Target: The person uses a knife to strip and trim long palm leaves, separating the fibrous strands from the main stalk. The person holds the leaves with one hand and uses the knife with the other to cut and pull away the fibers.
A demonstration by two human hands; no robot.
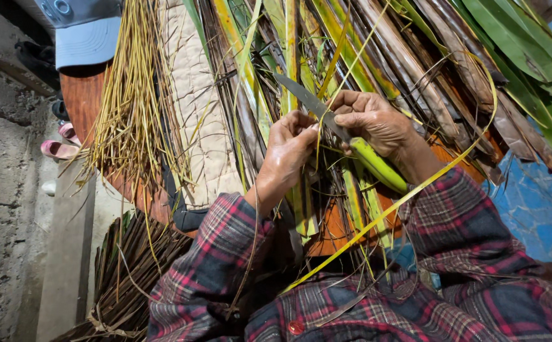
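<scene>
My right hand (pixel 372 120) grips a knife (pixel 302 94) with a grey blade pointing up-left and a green handle (pixel 377 166) sticking out below the hand. My left hand (pixel 292 144) pinches a thin yellow-green palm leaf strip (pixel 409 197) right at the blade. The strip loops out to the right and down across my plaid sleeve. Beneath both hands lies a heap of long green and brown palm leaves (pixel 415 50).
A bundle of thin yellow leaf ribs (pixel 127 101) lies at the left on a quilted beige cloth (pixel 203 126). Dark dried strips (pixel 127 278) are bundled at lower left. A grey cap (pixel 83 31) and pink sandals (pixel 61 144) sit by the concrete floor. Blue tarp (pixel 542 202) lies right.
</scene>
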